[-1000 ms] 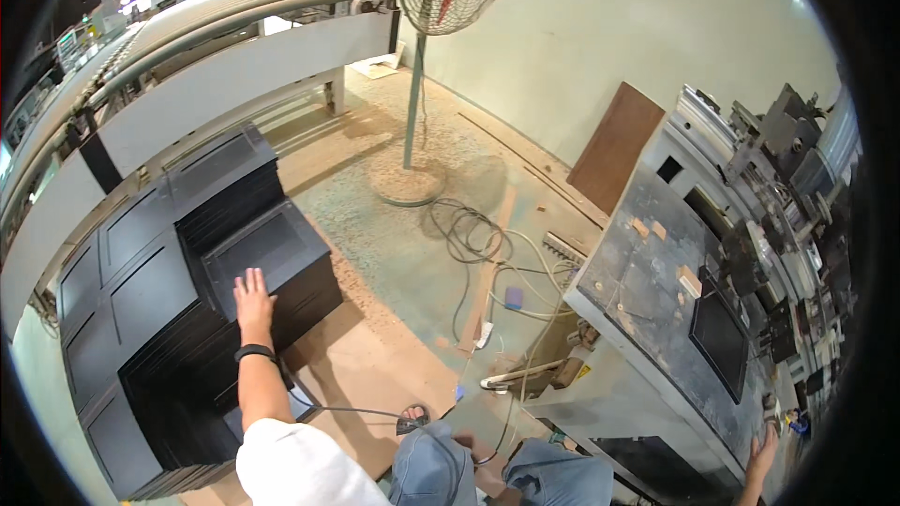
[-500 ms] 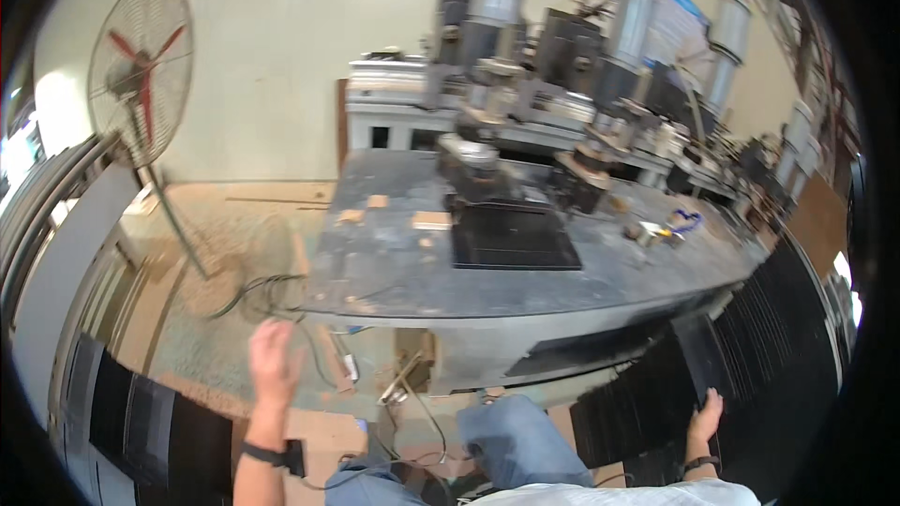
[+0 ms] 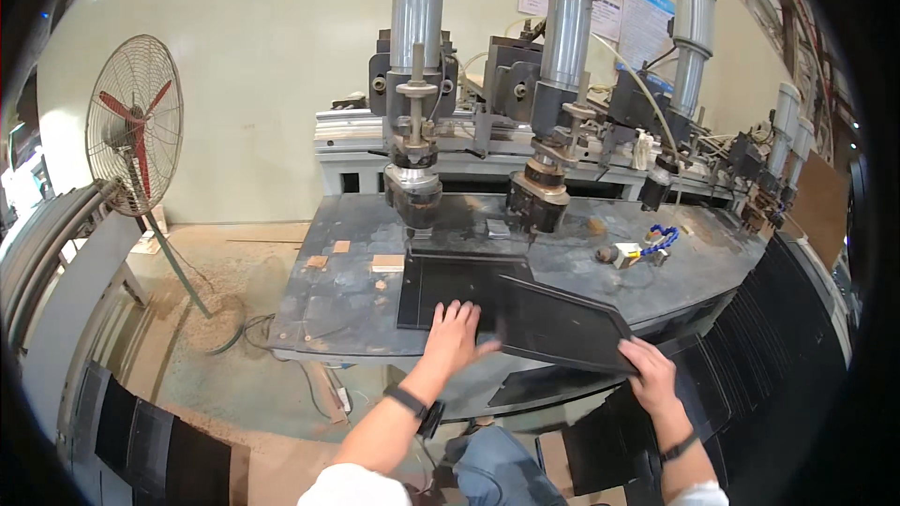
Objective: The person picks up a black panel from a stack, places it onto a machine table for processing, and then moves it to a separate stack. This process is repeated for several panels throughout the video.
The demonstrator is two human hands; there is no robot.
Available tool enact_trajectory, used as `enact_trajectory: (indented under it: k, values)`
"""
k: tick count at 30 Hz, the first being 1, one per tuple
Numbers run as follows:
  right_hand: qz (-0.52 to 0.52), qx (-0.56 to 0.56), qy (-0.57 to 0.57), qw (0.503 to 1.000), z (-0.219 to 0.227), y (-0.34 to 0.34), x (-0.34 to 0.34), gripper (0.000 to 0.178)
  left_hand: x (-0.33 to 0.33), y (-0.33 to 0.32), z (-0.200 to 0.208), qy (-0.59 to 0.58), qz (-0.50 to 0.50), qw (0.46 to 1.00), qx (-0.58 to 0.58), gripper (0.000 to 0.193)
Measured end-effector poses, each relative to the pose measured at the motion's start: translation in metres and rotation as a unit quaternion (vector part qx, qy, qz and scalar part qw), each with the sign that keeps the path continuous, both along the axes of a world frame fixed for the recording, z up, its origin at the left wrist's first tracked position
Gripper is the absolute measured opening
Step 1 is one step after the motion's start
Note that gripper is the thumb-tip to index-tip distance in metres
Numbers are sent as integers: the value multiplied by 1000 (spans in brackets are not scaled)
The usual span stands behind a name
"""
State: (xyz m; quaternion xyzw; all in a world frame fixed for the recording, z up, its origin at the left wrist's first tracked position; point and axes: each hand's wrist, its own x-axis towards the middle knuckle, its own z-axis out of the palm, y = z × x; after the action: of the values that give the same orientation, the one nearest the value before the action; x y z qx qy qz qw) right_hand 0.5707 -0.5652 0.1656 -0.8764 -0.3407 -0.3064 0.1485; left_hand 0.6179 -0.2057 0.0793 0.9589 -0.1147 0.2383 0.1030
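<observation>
Aslant, black panel (image 3: 564, 326) in right hand (image 3: 653, 379), long axis sloping down rightward

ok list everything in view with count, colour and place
Worktable: one, grey, centre
Lying panel: one, black, on worktable
Held panel: one, black, over worktable's front
Motor cylinders: at least four, grey, above worktable
Wood scraps: several, tan, worktable's left
Segmented hose: one, blue, worktable's right
Posted sheets: several, white and blue, upper right
Fan: one, red-bladed, left
Roller frame: one, grey, far left
Panel stacks: several, black, both sides
Wristbands: two, black, near bottom
Jeans leg: one, blue, bottom centre
Left hand: one, bare, at lying panel
Right hand: one, gripping held panel
</observation>
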Motion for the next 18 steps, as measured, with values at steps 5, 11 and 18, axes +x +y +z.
enact_trajectory:
  k: [5,11,18]
  values:
    - [53,-108,17,993,-32,70,104,58,-129,55,-15,-105,-26,990,96,35]
    - [87,-147,84,982,-65,103,189,58,-320,130,-15,-109,108,978,139,31]
    - [74,-141,142,977,-51,166,191,52,-497,204,-74,-58,437,889,124,34]
